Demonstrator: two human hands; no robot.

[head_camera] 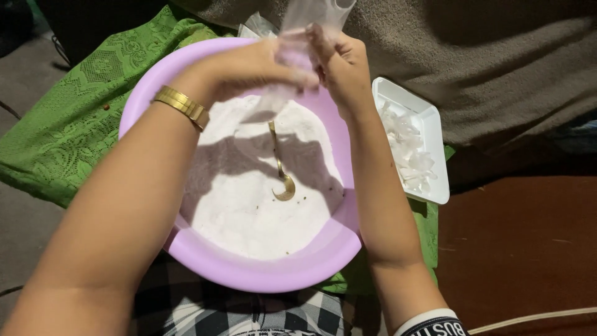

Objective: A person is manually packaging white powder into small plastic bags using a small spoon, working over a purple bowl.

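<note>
I hold a small clear plastic bag (298, 50) over the far rim of the lilac basin (261, 274). The bag's long axis runs near-to-far and roughly upright: the open, empty top sticks up at the far side, past the picture's top edge, and the filled bottom hangs down toward the powder. It looks thin and see-through, crumpled at the top, milky white below where powder sits inside. Motion blur hides the exact edges.

My left hand (249, 65) has its fingers curled in and pressed on the bag's lower part from the left. A gold bracelet (181, 104) sits on that wrist. My right hand (339, 62) pinches the bag's upper part from the right, fingers closed on the plastic. Both hands touch the bag and sit close together.

The basin is filled with white powder (249, 218), a few dark specks in it. A gold spoon (281, 168) lies in the powder, handle pointing far, bowl near, just under the bag.

The basin rests on a green lace cloth (68, 124). To the right, beside the basin, a white foam tray (429, 134) holds clear plastic pieces (410, 155). Far side: grey fabric (497, 68). Right near: brown floor (528, 249).
</note>
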